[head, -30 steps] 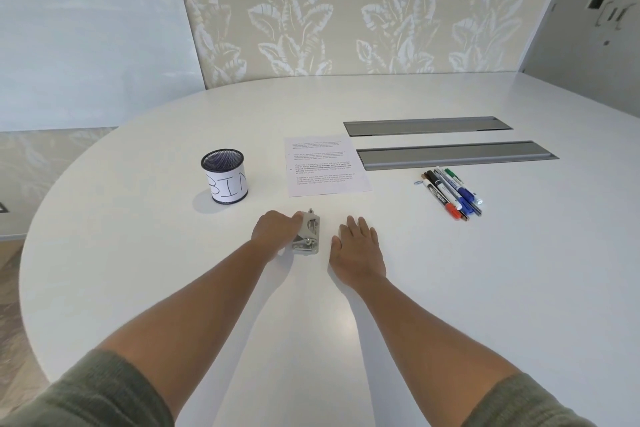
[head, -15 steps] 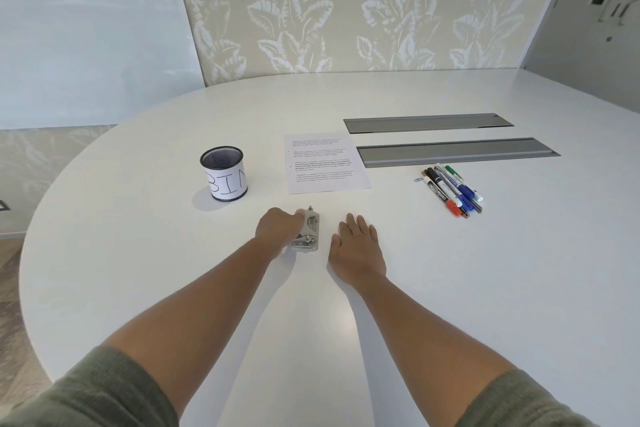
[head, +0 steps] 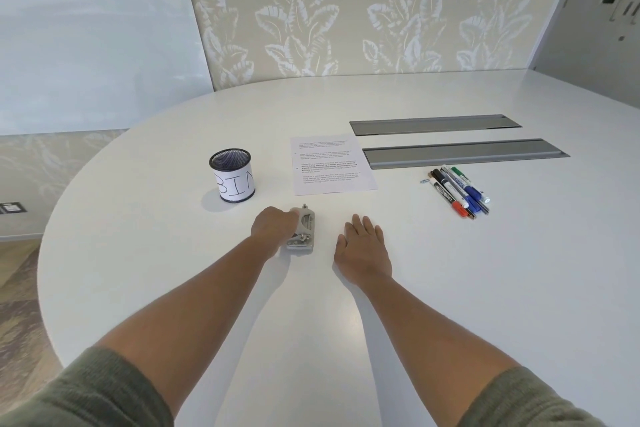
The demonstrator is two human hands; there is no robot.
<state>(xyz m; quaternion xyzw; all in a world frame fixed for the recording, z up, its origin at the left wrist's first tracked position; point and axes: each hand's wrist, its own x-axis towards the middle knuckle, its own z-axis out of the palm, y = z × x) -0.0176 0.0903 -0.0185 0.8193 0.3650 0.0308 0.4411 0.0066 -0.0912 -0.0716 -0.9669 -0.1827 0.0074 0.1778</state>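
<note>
Fingers (head: 290, 218) of left hand (head: 274, 229) curled down over left long edge of small metal desk tool (head: 304, 231), gripping it from the side; fingertips themselves hidden behind knuckles. Tool lying flat on white oval table (head: 173, 253), near front centre, long axis pointing away from the wearer, hinge and spring parts facing up; exact type not discernible. Fingers (head: 361, 226) of right hand (head: 363, 246) straight and close together, palm down flat on tabletop, holding nothing. Right hand just right of tool and apart from it, bare strip of table between. Both forearms bare and stretched forward; green sleeves (head: 104, 392) at lower corners.

Beyond tool, to the left: black mesh cup (head: 231, 163), upright, wrapped in white paper band lettered "BIN". Directly beyond tool: printed sheet (head: 330, 165) lying flat, text too small to read. Right of sheet: two long grey flaps (head: 464, 152) set flush in tabletop, one behind the other. Just in front of nearer flap: cluster of marker pens (head: 457, 189) lying side by side and touching, caps red, blue, black and green; small pale item (head: 424, 181) just left of cluster, too small to identify. Behind table: wall panel (head: 311, 10) with pale leaf pattern, frosted pane (head: 86, 28) at left.
</note>
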